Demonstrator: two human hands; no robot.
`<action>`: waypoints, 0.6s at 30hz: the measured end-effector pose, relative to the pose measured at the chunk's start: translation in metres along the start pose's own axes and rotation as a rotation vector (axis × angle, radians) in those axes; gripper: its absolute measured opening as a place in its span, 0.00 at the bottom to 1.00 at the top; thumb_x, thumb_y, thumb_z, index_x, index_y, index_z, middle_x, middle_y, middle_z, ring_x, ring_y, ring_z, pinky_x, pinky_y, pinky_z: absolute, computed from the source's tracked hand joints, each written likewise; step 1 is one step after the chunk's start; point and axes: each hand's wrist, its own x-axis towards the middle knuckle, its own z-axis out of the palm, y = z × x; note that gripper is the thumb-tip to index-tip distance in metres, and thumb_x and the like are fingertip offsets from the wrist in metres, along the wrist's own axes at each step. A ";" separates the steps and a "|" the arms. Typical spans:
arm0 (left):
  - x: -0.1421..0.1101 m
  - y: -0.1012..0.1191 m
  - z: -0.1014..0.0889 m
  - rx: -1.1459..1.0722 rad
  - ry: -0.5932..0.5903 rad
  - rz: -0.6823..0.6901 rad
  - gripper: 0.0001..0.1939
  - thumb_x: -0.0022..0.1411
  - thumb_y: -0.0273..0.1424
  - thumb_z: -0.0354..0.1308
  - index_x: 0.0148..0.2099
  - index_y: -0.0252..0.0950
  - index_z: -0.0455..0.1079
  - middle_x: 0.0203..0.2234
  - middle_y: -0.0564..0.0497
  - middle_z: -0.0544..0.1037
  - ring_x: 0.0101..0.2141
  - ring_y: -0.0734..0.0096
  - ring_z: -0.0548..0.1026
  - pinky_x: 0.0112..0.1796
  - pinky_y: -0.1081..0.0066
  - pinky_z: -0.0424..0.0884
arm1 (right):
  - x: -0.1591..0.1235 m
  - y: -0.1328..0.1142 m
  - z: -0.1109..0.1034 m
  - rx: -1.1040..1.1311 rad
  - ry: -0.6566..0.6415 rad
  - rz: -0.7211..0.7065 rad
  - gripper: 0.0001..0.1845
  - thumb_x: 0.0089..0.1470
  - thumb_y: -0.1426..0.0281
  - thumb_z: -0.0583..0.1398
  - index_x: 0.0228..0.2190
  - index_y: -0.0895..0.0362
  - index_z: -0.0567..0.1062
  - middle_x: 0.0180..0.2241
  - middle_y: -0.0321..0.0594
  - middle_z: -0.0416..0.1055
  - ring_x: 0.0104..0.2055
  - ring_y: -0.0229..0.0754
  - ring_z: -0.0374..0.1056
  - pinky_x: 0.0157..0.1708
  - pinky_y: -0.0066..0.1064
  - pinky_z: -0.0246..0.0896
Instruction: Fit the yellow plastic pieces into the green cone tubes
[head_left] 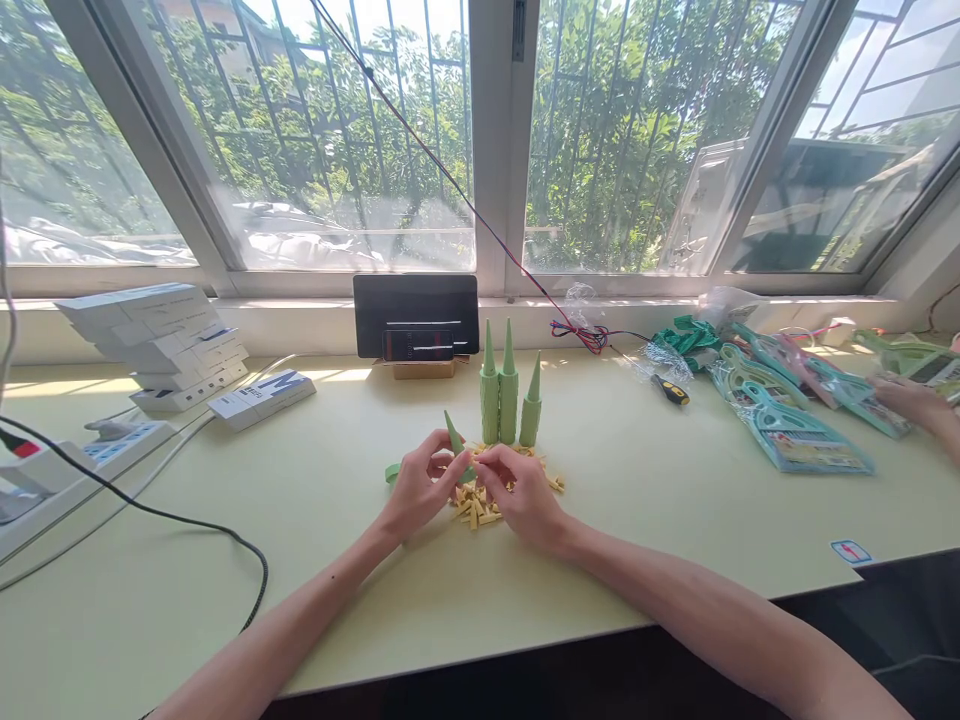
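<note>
My left hand (pixel 426 484) is closed around a green paper cone (pixel 453 434), its tip pointing up and slightly left. Close against it, my right hand (pixel 529 496) is pinched at the cone's lower edge; what its fingertips hold is hidden. Beneath both hands lies a pile of small yellow folded strips (pixel 475 512). Just behind stand two tall green towers (pixel 499 405) with pointed tops, side by side, and a shorter green tower (pixel 530 415) to their right. A green curled piece (pixel 391 472) rests left of my left hand.
At the back, a dark tablet (pixel 415 300) and a phone (pixel 418 346) lean upright. White boxes (pixel 169 335) and a power strip (pixel 112 450) are on the left. Packaged brush sets (pixel 802 430) and a screwdriver (pixel 670 390) lie right. Another person's hand (pixel 911 400) reaches in there.
</note>
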 end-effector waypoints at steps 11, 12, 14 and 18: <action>0.000 0.001 0.000 -0.008 -0.014 -0.024 0.15 0.63 0.44 0.58 0.42 0.37 0.65 0.34 0.52 0.73 0.25 0.72 0.76 0.20 0.73 0.74 | -0.001 0.003 0.001 0.016 -0.016 -0.009 0.17 0.62 0.57 0.55 0.31 0.56 0.71 0.24 0.35 0.68 0.23 0.35 0.63 0.23 0.27 0.59; 0.000 0.001 0.001 -0.007 -0.015 -0.029 0.15 0.63 0.44 0.58 0.42 0.37 0.65 0.33 0.52 0.73 0.24 0.72 0.76 0.20 0.73 0.74 | -0.001 0.003 0.001 0.015 -0.015 -0.008 0.17 0.62 0.56 0.55 0.31 0.56 0.71 0.24 0.35 0.68 0.23 0.35 0.63 0.23 0.27 0.59; 0.000 0.001 0.001 -0.006 -0.014 -0.041 0.16 0.62 0.44 0.59 0.42 0.37 0.64 0.30 0.53 0.74 0.23 0.71 0.76 0.20 0.72 0.74 | -0.001 0.002 0.001 0.019 -0.010 -0.005 0.17 0.62 0.56 0.55 0.31 0.56 0.71 0.24 0.35 0.68 0.23 0.35 0.63 0.23 0.27 0.59; -0.001 0.001 0.001 -0.008 -0.005 -0.066 0.16 0.61 0.44 0.60 0.40 0.37 0.63 0.23 0.56 0.74 0.21 0.69 0.76 0.20 0.71 0.75 | -0.002 0.002 0.002 0.028 0.005 -0.007 0.17 0.61 0.57 0.56 0.28 0.56 0.70 0.23 0.35 0.67 0.22 0.35 0.63 0.22 0.27 0.57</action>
